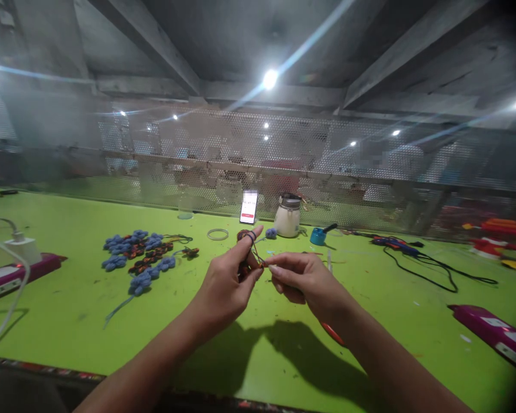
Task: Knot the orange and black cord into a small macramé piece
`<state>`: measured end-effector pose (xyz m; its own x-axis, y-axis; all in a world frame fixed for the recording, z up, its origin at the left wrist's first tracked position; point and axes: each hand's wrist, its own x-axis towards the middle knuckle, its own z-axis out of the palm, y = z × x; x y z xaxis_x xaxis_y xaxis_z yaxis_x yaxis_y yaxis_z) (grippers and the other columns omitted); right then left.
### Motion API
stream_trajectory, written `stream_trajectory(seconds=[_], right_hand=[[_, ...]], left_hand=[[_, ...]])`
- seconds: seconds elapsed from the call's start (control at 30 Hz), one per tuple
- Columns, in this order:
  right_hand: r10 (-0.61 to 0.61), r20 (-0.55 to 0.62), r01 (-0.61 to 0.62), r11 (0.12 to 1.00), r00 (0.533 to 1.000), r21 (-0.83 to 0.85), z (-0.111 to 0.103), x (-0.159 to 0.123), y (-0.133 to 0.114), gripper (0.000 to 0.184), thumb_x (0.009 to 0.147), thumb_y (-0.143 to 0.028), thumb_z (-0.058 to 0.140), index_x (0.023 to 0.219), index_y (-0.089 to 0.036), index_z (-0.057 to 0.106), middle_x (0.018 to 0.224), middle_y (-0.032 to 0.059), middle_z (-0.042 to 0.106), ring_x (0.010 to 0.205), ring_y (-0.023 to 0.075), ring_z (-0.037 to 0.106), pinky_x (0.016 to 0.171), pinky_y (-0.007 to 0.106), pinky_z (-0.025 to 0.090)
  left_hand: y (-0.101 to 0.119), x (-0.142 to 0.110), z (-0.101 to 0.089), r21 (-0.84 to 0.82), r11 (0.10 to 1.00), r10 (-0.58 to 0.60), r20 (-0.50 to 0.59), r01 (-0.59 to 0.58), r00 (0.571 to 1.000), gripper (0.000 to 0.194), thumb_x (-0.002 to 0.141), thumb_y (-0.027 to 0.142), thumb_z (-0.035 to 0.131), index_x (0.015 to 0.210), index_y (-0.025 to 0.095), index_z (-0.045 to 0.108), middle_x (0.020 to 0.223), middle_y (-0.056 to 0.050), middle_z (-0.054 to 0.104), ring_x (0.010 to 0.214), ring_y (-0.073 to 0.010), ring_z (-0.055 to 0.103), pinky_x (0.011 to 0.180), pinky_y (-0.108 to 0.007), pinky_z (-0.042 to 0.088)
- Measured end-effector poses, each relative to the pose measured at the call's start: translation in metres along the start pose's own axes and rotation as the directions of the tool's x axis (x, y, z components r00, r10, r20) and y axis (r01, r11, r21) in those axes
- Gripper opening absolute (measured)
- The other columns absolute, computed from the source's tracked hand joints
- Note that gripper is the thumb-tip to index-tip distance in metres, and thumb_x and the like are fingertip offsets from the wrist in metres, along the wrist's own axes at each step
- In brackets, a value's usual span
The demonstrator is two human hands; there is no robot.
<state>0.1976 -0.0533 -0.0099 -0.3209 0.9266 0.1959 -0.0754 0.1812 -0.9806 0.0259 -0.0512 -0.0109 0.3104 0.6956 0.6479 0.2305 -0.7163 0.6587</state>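
My left hand is raised over the green table, fingers closed round a small dark knotted cord piece with cord looped over the raised index finger. My right hand pinches the thin cord end right beside the left thumb. The two hands touch at the cord.
A pile of blue and dark knotted cord pieces lies to the left. A phone, a white jar, a clear ring and a blue cup stand behind. Black cable lies right; magenta devices sit at both sides.
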Motion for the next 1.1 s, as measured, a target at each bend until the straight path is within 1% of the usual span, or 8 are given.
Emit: stream_trajectory(seconds=[0.13,0.33,0.47,0.53,0.63,0.77,0.9,1.1], right_hand=[[0.037,0.015,-0.039,0.989,0.999,0.144,0.007,0.001,0.005,0.025,0.072,-0.029,0.068,0.092,-0.015,0.064,0.052,-0.0037,0.053,0.035,0.0026,0.033,0.036,0.018,0.014],[0.058,-0.013,-0.050,0.941,0.998,0.335,0.013,0.003,0.009,0.026,0.071,-0.026,0.070,0.091,-0.013,0.060,0.053,-0.0033,0.054,0.034,0.0016,0.034,0.037,0.016,0.015],[-0.006,-0.043,0.022,0.919,0.999,0.393,0.018,0.001,0.008,0.021,0.071,-0.024,0.070,0.088,-0.014,0.062,0.052,-0.0036,0.053,0.034,0.0010,0.033,0.036,0.016,0.016],[-0.039,-0.077,0.066,0.921,0.996,0.385,0.020,0.000,0.008,0.018,0.071,-0.024,0.070,0.085,-0.014,0.064,0.052,-0.0038,0.053,0.036,0.0015,0.034,0.036,0.016,0.018],[-0.087,-0.111,0.118,0.945,0.990,0.306,0.020,-0.001,0.008,0.014,0.072,-0.024,0.069,0.083,-0.016,0.066,0.052,-0.0036,0.053,0.038,0.0025,0.035,0.036,0.016,0.021],[-0.233,-0.097,0.239,0.970,0.968,0.053,0.015,-0.002,0.007,0.013,0.077,-0.025,0.064,0.087,-0.018,0.066,0.052,-0.0035,0.053,0.037,0.0029,0.033,0.035,0.017,0.022],[-0.405,-0.059,0.387,0.900,0.912,-0.203,0.010,-0.005,0.004,0.013,0.079,-0.021,0.062,0.090,-0.017,0.067,0.055,-0.0030,0.052,0.042,0.0043,0.038,0.038,0.019,0.030],[-0.453,-0.038,0.437,0.876,0.891,-0.203,0.010,-0.006,0.008,0.011,0.082,-0.020,0.059,0.089,-0.019,0.067,0.055,-0.0040,0.051,0.041,0.0036,0.037,0.038,0.019,0.031]], left_hand=[[-0.004,-0.002,0.005,0.219,0.968,0.132,-0.031,-0.122,0.991,0.061,0.084,0.012,0.044,0.141,0.017,0.023,0.075,-0.002,0.052,0.068,-0.0134,0.047,0.066,-0.025,0.040],[-0.008,-0.004,0.012,0.367,0.894,0.307,-0.086,-0.257,0.948,0.054,0.085,0.012,0.044,0.138,0.015,0.031,0.081,-0.006,0.055,0.075,-0.0166,0.049,0.074,-0.030,0.041],[-0.004,-0.003,0.012,-0.050,0.997,0.059,-0.146,-0.067,0.987,0.059,0.083,0.016,0.052,0.138,0.019,0.030,0.075,-0.001,0.053,0.064,-0.0118,0.048,0.060,-0.024,0.041],[-0.002,0.000,0.010,-0.358,0.930,-0.118,-0.068,0.086,0.991,0.066,0.080,0.018,0.058,0.138,0.018,0.028,0.071,0.001,0.052,0.060,-0.0106,0.048,0.053,-0.022,0.040],[0.000,0.005,0.004,-0.622,0.753,-0.233,0.056,0.216,0.971,0.068,0.072,0.018,0.066,0.133,0.013,0.036,0.069,0.002,0.051,0.058,-0.0099,0.049,0.048,-0.020,0.039],[0.001,0.007,-0.005,-0.721,0.647,-0.250,0.105,0.247,0.962,0.063,0.068,0.012,0.069,0.126,0.012,0.045,0.068,0.002,0.050,0.060,-0.0076,0.049,0.051,-0.017,0.039],[0.001,0.006,-0.009,-0.753,0.611,-0.225,0.129,0.243,0.966,0.062,0.068,0.010,0.069,0.125,0.014,0.047,0.070,0.002,0.051,0.061,-0.0071,0.048,0.053,-0.017,0.040],[0.001,0.006,-0.011,-0.761,0.605,-0.194,0.144,0.234,0.970,0.061,0.068,0.010,0.067,0.125,0.017,0.048,0.069,0.001,0.050,0.059,-0.0088,0.048,0.046,-0.018,0.039]])
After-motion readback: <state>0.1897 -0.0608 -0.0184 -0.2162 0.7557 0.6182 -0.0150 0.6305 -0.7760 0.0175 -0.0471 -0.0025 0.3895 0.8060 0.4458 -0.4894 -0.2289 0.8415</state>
